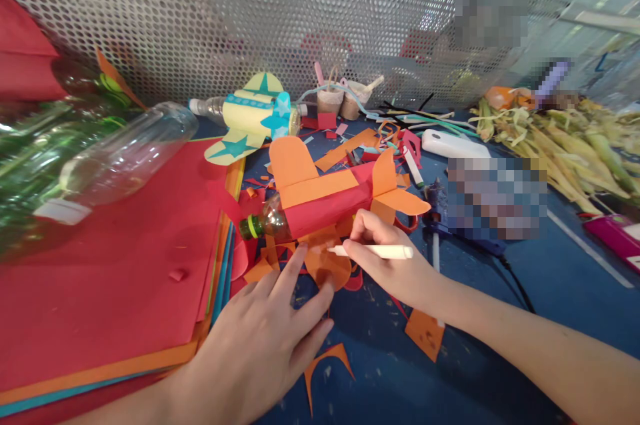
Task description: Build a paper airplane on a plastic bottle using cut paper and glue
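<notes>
A toy plane made from a plastic bottle wrapped in red paper (330,205) lies on its side in the middle of the table. It has an orange paper wing (294,161) on the far side, orange tail fins and a green cap. My left hand (270,331) lies with fingers spread, its fingertips touching the near orange wing (327,261). My right hand (390,258) is closed around a white marker (387,251), whose tip meets or hovers just over that same wing; I cannot tell which.
Coloured paper sheets (115,291) and plastic bottles (125,158) fill the left. Behind stands a yellow bottle plane (255,118) with blue stars. Orange scraps (327,358) lie around. A blue glue gun (440,211), corn husks (565,151) and a metal mesh wall (240,18) are beyond.
</notes>
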Available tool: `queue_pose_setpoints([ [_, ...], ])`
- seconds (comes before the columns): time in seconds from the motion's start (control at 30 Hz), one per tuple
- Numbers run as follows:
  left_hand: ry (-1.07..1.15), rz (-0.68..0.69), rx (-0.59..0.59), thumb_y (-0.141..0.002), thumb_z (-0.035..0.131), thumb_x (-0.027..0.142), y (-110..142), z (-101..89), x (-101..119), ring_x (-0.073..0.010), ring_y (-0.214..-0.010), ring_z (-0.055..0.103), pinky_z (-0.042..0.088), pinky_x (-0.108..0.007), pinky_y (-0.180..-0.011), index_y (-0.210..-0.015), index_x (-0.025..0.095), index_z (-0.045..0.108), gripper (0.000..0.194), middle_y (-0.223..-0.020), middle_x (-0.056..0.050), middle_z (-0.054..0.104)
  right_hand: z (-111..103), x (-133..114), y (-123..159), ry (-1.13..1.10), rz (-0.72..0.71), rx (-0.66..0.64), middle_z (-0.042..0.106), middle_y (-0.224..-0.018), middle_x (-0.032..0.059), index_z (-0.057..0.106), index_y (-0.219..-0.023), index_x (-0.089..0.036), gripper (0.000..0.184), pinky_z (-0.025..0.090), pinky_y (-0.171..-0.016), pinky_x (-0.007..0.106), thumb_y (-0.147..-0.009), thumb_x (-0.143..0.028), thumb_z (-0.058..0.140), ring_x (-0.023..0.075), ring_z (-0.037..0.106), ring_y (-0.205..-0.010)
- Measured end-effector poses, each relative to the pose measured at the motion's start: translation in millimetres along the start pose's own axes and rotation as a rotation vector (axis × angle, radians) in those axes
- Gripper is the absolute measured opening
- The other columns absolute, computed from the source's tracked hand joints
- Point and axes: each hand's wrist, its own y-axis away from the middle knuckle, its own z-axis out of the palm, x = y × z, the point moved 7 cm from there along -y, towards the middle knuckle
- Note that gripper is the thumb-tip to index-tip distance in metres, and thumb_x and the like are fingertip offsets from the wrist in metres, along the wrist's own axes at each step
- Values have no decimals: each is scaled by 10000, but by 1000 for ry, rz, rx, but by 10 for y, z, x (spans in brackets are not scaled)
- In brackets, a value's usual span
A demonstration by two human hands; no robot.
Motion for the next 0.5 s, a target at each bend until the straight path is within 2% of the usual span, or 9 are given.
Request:
queue_pose_setpoints([
  [0.5, -32, 19, 1, -927, 365, 287, -7, 2, 12, -307, -785, 688, 580, -450, -574, -1142, 242, 635, 349, -1174, -226, 602, 1, 2, 1, 0, 19, -22, 367, -537, -96, 371, -710, -227, 196, 269, -439, 204, -837, -208, 519, 84, 374, -451],
])
